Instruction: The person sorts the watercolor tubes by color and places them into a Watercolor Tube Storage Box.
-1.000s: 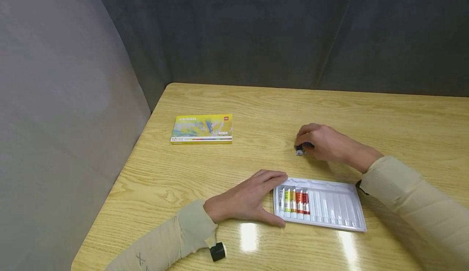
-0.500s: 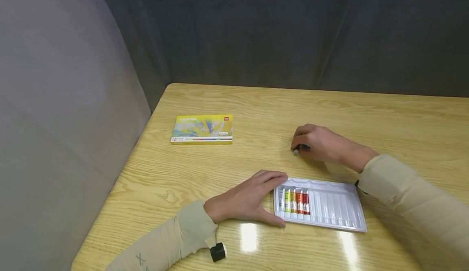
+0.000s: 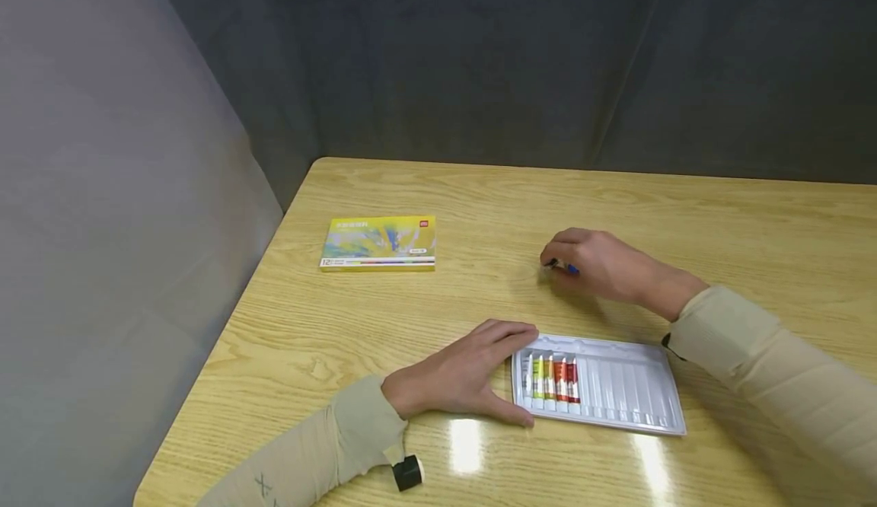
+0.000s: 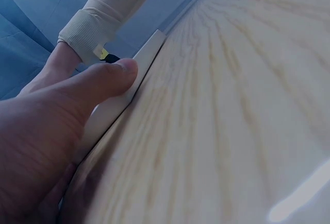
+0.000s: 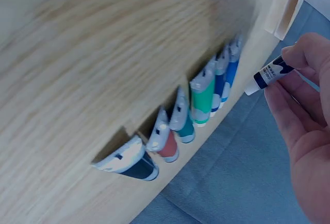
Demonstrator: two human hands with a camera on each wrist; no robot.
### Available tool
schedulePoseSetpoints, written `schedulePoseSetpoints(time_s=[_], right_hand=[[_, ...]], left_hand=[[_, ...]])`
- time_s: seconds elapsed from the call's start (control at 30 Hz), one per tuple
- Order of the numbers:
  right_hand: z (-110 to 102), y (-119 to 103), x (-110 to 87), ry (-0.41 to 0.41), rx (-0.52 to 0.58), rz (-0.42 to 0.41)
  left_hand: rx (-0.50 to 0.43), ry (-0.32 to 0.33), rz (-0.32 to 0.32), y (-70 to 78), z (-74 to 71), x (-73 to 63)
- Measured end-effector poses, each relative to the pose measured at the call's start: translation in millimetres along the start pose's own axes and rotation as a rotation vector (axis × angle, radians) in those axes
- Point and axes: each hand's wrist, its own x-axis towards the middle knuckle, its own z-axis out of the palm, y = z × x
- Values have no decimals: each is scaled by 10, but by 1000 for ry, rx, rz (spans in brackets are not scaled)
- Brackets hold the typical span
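My right hand (image 3: 603, 267) pinches a small paint tube (image 5: 273, 73) between thumb and fingers, a little above the table. The tube has a dark blue-black label and a white end pointing away from the hand. In the head view the fingers mostly cover it. My left hand (image 3: 462, 374) rests against the left end of a white plastic tray (image 3: 633, 347), its straight fingers at the far corner and its thumb at the near one. Several paint tubes (image 3: 550, 379), white, yellow, orange and reds, lie side by side in the tray's left slots; the right slots hold none.
Several more tubes lie in a row on the table in the right wrist view, among them a green tube (image 5: 202, 94), a reddish tube (image 5: 165, 140) and a dark tube (image 5: 135, 161). A yellow paint box (image 3: 378, 243) lies toward the back left of the wooden table (image 3: 479, 195).
My right hand has shifted slightly left, and the tube has turned in its fingers so its end no longer points down toward me. My left hand and the tray have stayed put.
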Motion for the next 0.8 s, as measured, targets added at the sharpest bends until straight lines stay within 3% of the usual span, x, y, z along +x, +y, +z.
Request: schedulePoseSetpoints(time_s=[0.5, 0.8], right_hand=[[-91, -80, -125, 38, 51, 106], [-99, -133, -290, 115, 72, 157]], left_hand=[[5, 6, -2, 13, 5, -1], [5, 9, -2, 5, 14, -4]])
